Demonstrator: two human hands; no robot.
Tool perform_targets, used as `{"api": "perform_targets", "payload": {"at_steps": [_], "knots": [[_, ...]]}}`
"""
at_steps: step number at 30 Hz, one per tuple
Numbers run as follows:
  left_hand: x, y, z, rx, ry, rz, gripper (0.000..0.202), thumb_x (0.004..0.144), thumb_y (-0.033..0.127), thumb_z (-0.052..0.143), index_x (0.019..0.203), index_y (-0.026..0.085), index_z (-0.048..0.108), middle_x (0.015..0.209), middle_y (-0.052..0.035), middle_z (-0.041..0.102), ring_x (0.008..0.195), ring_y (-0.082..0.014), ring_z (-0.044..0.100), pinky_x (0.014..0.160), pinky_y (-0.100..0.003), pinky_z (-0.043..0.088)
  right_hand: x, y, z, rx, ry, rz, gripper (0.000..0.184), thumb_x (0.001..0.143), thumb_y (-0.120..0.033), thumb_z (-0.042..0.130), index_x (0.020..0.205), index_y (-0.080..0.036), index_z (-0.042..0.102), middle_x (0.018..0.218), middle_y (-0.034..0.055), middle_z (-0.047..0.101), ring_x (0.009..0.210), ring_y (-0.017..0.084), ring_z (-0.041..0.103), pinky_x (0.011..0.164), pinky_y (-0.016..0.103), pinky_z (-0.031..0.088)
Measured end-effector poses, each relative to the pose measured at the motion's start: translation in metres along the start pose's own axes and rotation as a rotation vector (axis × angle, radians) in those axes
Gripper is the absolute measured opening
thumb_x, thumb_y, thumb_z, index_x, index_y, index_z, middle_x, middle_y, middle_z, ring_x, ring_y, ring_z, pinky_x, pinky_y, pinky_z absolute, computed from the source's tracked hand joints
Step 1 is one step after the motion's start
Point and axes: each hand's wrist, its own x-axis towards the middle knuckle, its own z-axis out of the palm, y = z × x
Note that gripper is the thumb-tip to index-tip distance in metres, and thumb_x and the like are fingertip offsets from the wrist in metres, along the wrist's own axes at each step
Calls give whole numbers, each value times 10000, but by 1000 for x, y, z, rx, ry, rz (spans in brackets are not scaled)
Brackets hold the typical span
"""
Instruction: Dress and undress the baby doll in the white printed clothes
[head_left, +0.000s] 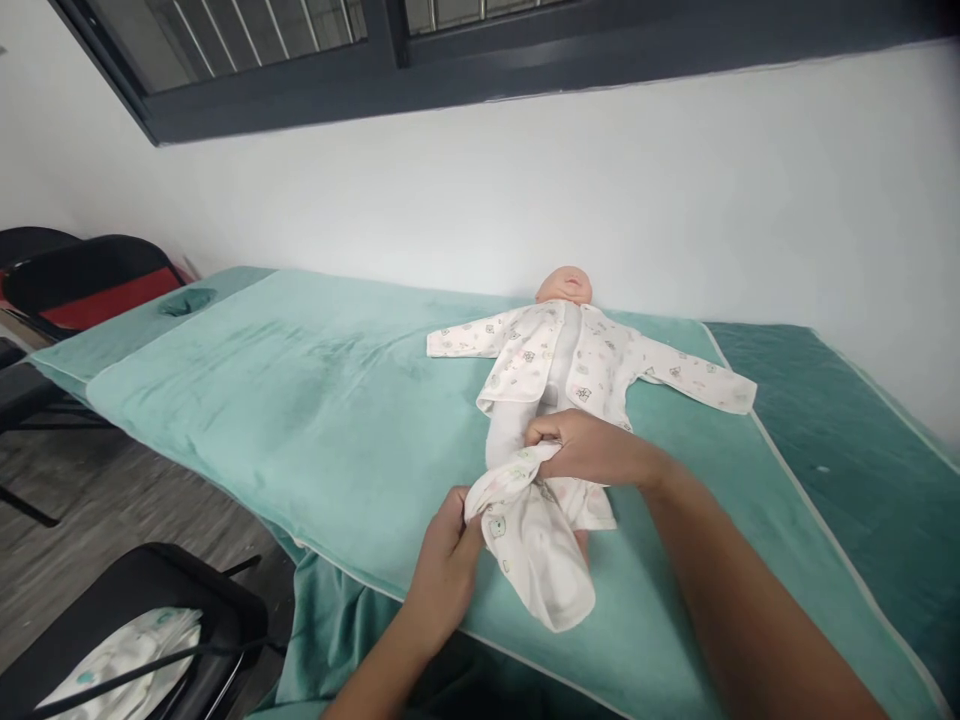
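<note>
A baby doll [567, 284] lies on its back, its head toward the wall. It wears a white printed jacket [525, 350], open down the front, with the sleeves spread to both sides. White printed baby pants [541, 560] are bunched around the doll's legs. My left hand [448, 560] pinches the waistband edge at the left. My right hand [589, 447] grips the same waistband nearer the middle, close to the doll's white cloth thigh [510, 428]. One pant leg hangs toward me, and a bit of the doll's foot shows beside it at the right.
A green velvet cover [337, 400] spreads over the massage table, which has a face hole [187, 302] at its left end. A black chair [150, 590] at lower left holds folded white cloth [139, 650]. More chairs [97, 280] stand farther left. A white wall [337, 190] runs behind the table.
</note>
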Motion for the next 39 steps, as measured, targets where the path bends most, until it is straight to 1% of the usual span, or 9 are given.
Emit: {"api": "perform_targets", "payload": {"at_steps": [6, 9, 14, 21, 24, 28, 34, 37, 39], "knots": [[37, -11, -12, 115, -5, 154, 271, 913, 448, 485, 948, 191, 563, 861, -16, 599, 797, -166, 527, 710, -273, 433, 0, 3, -4, 20, -1, -1, 201, 744, -399, 648, 811, -221, 586, 861, -13, 611, 788, 177, 542, 642, 279, 369], [55, -6, -18, 189, -9, 194, 253, 909, 424, 489, 962, 192, 574, 896, -21, 614, 827, -173, 547, 730, -277, 440, 0, 3, -4, 1, 27, -8, 184, 735, -368, 639, 829, -219, 584, 871, -8, 611, 788, 179, 542, 641, 279, 371], [84, 8, -25, 352, -6, 293, 203, 911, 366, 481, 949, 194, 583, 894, -13, 639, 836, -175, 570, 751, -280, 447, 1, 2, -3, -27, 118, 20, 99, 714, -285, 580, 753, -219, 516, 777, -25, 559, 722, 164, 505, 604, 273, 353], [131, 12, -20, 534, 9, 518, 239, 941, 340, 430, 1055, 200, 587, 1010, -42, 667, 927, -189, 598, 835, -293, 454, 4, 1, -1, 57, 231, 39, 166, 754, -255, 537, 897, -210, 607, 930, 14, 654, 851, 196, 585, 692, 288, 422], [146, 10, -16, 626, 48, 607, 269, 957, 323, 388, 1103, 194, 574, 1070, -69, 653, 984, -204, 596, 870, -312, 442, 5, 2, 0, 82, 279, 51, 138, 798, -283, 522, 895, -213, 591, 903, 5, 639, 828, 183, 582, 683, 282, 425], [148, 9, -13, 688, 61, 623, 264, 946, 284, 391, 1119, 189, 567, 1078, -77, 652, 975, -210, 605, 845, -321, 449, 6, 6, 0, 112, 302, 40, 165, 839, -367, 552, 888, -211, 581, 875, -8, 605, 798, 168, 560, 680, 282, 424], [135, 11, -16, 644, 46, 647, 203, 913, 264, 432, 1061, 203, 557, 1029, -51, 657, 911, -185, 592, 815, -301, 442, 2, 12, -5, 351, 278, -138, 308, 843, -485, 621, 954, -199, 594, 918, 16, 601, 852, 164, 569, 732, 285, 456], [133, 12, -16, 609, 36, 647, 146, 860, 224, 467, 987, 207, 538, 949, -29, 635, 806, -161, 554, 753, -282, 427, -1, 16, -11, 456, 372, -144, 329, 823, -471, 656, 1003, -200, 609, 888, 21, 611, 821, 155, 581, 701, 274, 472], [133, 13, -16, 583, 27, 656, 135, 811, 188, 475, 937, 210, 520, 913, -20, 605, 784, -155, 530, 734, -275, 419, -4, 21, -18, 491, 517, -125, 321, 788, -460, 689, 966, -205, 614, 830, 13, 602, 732, 142, 572, 642, 269, 471]]}}
